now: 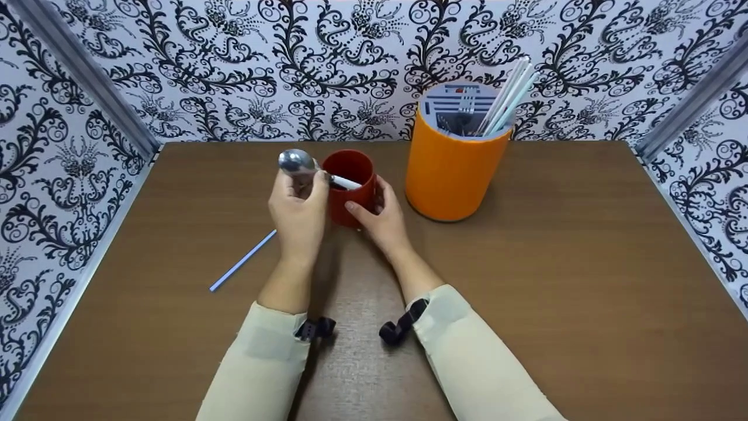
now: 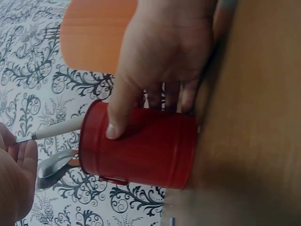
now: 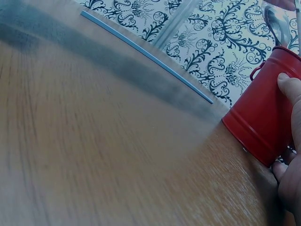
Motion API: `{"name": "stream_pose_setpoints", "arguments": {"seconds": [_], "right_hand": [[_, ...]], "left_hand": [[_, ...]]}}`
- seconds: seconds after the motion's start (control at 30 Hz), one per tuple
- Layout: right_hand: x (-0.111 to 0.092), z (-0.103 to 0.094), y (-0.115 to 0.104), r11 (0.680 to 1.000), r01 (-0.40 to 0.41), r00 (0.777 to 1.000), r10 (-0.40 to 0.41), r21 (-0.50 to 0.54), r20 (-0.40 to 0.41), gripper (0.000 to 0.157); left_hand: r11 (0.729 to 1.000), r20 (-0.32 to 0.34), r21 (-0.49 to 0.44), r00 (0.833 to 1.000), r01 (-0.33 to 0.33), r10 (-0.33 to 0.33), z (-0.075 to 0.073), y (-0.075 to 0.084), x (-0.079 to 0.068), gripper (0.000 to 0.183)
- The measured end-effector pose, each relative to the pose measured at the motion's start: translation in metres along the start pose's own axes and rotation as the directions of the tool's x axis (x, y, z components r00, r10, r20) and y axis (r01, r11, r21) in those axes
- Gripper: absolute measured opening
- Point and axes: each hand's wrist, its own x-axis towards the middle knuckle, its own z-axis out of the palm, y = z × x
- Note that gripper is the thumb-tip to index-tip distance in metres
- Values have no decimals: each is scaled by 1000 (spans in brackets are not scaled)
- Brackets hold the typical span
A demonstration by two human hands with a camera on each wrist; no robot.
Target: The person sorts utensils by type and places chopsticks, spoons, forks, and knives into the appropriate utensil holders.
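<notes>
My left hand [image 1: 301,225] pinches a spoon by its metal neck. The bowl of this spoon [image 1: 296,161] points up and left, and its white handle [image 2: 61,127] reaches down into a red metal cup [image 2: 141,150]. Around the side of the cup, my right hand [image 1: 383,219] keeps its grip, with the thumb on the near wall. A second spoon [image 2: 54,169] leans out over the cup's rim, its bowl up, as the left wrist view shows. The cup's base is at the tabletop, and its inside is mostly hidden.
To the right of the cup stands an orange utensil holder [image 1: 453,169] with a grey slotted top, holding forks and several straws [image 1: 511,96]. A blue straw [image 1: 242,260] lies on the wooden table [image 1: 555,292] at the left. Patterned walls [image 1: 245,70] enclose the back and sides.
</notes>
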Motion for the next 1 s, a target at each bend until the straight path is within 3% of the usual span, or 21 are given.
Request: {"name": "stream_pose_setpoints", "arguments": {"seconds": [0.5,1.0], "right_hand": [[1,1,-3,1000,-11,1000,11,-15,-11,88],[-2,1,-2,1000,-23,1000,23,-15,-7,86]], "left_hand": [[997,28,73,1000,1,-3,1,-12,-1,9],[985,59,162,996,51,-61,-3,-30,-1,11]]}}
